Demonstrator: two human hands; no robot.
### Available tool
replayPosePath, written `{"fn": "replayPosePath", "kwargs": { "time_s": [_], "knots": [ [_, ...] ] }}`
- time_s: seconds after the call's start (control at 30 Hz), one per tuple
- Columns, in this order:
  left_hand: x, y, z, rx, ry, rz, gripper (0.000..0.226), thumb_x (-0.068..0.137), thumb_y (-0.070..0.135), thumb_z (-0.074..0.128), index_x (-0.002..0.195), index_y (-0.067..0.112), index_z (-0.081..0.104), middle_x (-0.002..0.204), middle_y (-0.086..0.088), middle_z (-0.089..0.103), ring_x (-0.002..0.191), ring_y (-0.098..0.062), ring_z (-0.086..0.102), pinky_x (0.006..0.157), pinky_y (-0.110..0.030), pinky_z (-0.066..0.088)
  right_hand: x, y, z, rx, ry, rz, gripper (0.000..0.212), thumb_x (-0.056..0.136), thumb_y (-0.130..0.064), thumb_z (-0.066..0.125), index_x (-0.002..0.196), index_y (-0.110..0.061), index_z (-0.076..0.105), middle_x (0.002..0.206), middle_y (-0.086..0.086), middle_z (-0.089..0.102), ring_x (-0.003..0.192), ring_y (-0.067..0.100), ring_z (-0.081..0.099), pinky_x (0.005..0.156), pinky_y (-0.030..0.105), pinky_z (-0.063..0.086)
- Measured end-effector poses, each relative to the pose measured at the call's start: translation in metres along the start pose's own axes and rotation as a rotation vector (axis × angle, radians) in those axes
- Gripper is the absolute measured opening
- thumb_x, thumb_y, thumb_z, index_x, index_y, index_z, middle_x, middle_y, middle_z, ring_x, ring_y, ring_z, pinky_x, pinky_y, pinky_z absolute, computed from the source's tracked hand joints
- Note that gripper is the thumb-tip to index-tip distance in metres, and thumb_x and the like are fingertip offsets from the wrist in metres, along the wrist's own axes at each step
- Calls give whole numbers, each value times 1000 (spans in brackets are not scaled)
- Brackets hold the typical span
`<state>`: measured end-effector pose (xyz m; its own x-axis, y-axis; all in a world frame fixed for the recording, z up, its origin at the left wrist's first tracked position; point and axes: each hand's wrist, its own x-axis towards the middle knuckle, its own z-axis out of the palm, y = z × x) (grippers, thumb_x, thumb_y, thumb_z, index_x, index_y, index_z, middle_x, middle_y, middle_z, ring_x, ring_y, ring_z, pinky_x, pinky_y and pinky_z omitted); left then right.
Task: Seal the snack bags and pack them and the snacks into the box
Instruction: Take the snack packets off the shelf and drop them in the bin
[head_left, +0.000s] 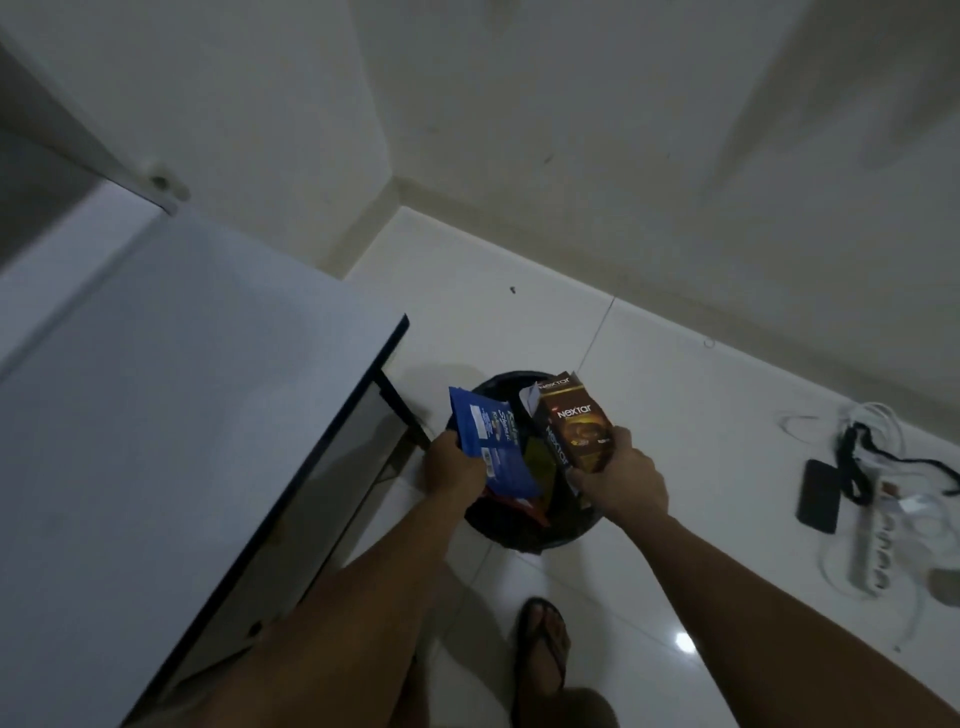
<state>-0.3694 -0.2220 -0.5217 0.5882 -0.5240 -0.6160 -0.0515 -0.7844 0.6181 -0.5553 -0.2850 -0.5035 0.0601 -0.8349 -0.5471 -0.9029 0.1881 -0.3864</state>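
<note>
My left hand (453, 470) grips a blue snack packet (491, 441) by its left edge, with a red-orange wrapper (524, 503) showing below it. My right hand (618, 478) holds a brown Nextar snack box (571, 426) at its lower right corner; the box's top flap stands open. Both items hang over a round black bin (519, 530) on the white floor, just past the table corner. What lies inside the bin is dark and mostly hidden by the packets.
A white table (171, 415) with a dark edge fills the left. On the floor to the right lie a black phone (820, 496), a white power strip (875, 551) and tangled cables (872, 441). My sandalled foot (543, 654) stands below the bin. Walls meet in a corner behind.
</note>
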Motion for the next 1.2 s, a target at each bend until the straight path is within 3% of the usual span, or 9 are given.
{"fn": "replayPosePath", "kwargs": {
  "time_s": [0.1,0.23,0.33,0.57,0.67,0.8,0.87,1.03,1.2],
  "knots": [
    [20,-17,24,19,-35,-12,14,87,8,62,99,1,60,100,-15,68,91,-29,66,77,-42,58,19,17,30,13,-38,30,78,73,-45,73,135,-19,34,118,12,60,105,33,60,79,34,47],
    [30,-27,38,68,-111,-35,61,80,17,75,131,8,43,126,-9,59,112,-28,59,83,-31,47,35,26,55,80,-100,67,90,71,-65,66,138,-20,27,122,12,58,108,34,60,87,42,53],
    [26,-23,31,111,-133,-66,75,80,20,76,139,3,33,136,-13,52,122,-30,53,91,-32,45,35,23,52,102,-112,80,89,72,-69,61,136,-18,28,122,13,59,105,34,62,87,47,54],
    [-20,32,-26,217,-186,-10,52,82,19,72,127,-2,54,128,-17,59,114,-31,58,82,-28,47,3,-19,-12,36,-103,-32,68,84,-44,65,134,-7,37,122,19,58,110,37,58,86,38,48],
    [-51,68,-63,251,-197,18,53,82,24,73,121,-7,56,125,-18,60,113,-31,59,84,-29,47,-19,-56,-51,7,-102,-114,64,84,-43,65,132,-8,41,121,18,60,111,36,57,86,36,46],
    [-93,112,-123,289,-226,76,52,82,31,74,105,-14,62,97,-16,59,106,-36,60,76,-33,46,-51,-117,-100,-85,-154,-292,73,81,-47,68,137,-9,41,127,18,59,117,35,55,93,37,46],
    [-114,129,-156,286,-220,110,43,82,31,74,95,-8,64,93,-11,56,102,-32,59,73,-31,45,-68,-149,-119,-146,-183,-388,75,79,-48,70,137,-9,42,129,16,58,118,33,55,96,37,45],
    [-163,144,-239,282,-135,140,69,81,37,74,133,-1,50,137,-14,51,124,-30,51,100,-36,46,-119,-228,-140,-261,-195,-603,80,74,-48,76,137,-11,44,132,14,57,118,31,55,97,38,46],
    [-207,114,-328,264,-60,129,68,79,37,76,134,4,51,139,-11,50,123,-30,50,93,-36,45,-187,-295,-126,-364,-219,-762,84,72,-47,79,138,-11,42,136,13,53,120,29,54,94,36,46]
  ]
}}
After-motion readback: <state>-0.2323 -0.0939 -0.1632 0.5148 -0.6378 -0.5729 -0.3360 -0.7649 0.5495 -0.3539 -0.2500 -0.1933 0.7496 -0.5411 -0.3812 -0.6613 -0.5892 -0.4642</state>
